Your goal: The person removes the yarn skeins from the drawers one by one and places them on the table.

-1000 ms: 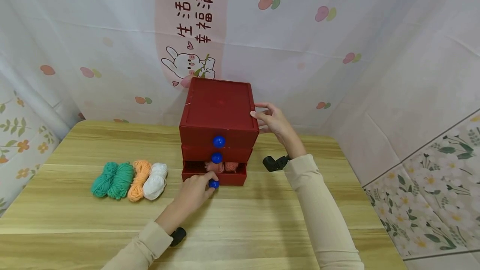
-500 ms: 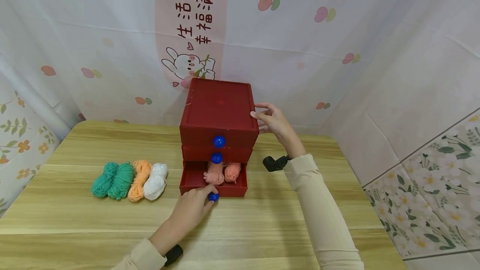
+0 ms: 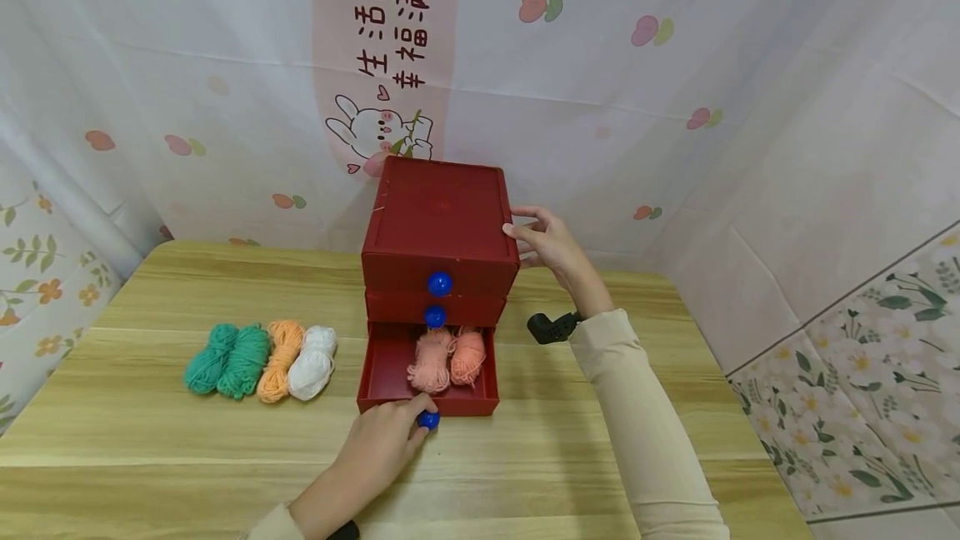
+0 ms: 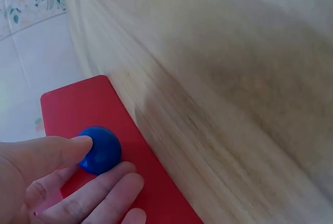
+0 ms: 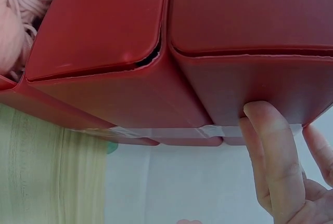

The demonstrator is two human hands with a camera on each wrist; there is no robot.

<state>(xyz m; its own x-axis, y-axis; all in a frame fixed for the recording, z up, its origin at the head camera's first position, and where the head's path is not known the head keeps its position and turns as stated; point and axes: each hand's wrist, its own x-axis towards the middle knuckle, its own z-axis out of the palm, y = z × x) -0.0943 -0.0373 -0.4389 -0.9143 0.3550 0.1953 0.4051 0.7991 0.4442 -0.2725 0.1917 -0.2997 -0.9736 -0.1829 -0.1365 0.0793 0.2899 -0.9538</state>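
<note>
A red chest of drawers (image 3: 442, 211) stands on the table, its bottom drawer (image 3: 382, 367) pulled well out. Two pink yarn skeins (image 3: 432, 363) lie inside that drawer, toward its right side. My left hand (image 3: 381, 445) pinches the drawer's round blue knob (image 4: 104, 151) between thumb and fingers. Against the chest's right side rests my right hand (image 3: 551, 244), fingertips touching the red wall near the top, as the right wrist view also shows. Blue knobs on the top drawer (image 3: 480, 275) and middle drawer (image 3: 472, 307) are untouched, and both drawers are closed.
On the wooden table (image 3: 187, 457), left of the chest, lie a green yarn skein (image 3: 228, 361), an orange skein (image 3: 282, 362) and a white skein (image 3: 312, 363) side by side. A printed curtain (image 3: 570, 107) hangs behind the table.
My left hand has drawn the bottom drawer toward me by its knob, bringing the pink skeins into fuller view. My right hand has stayed against the chest's side.
</note>
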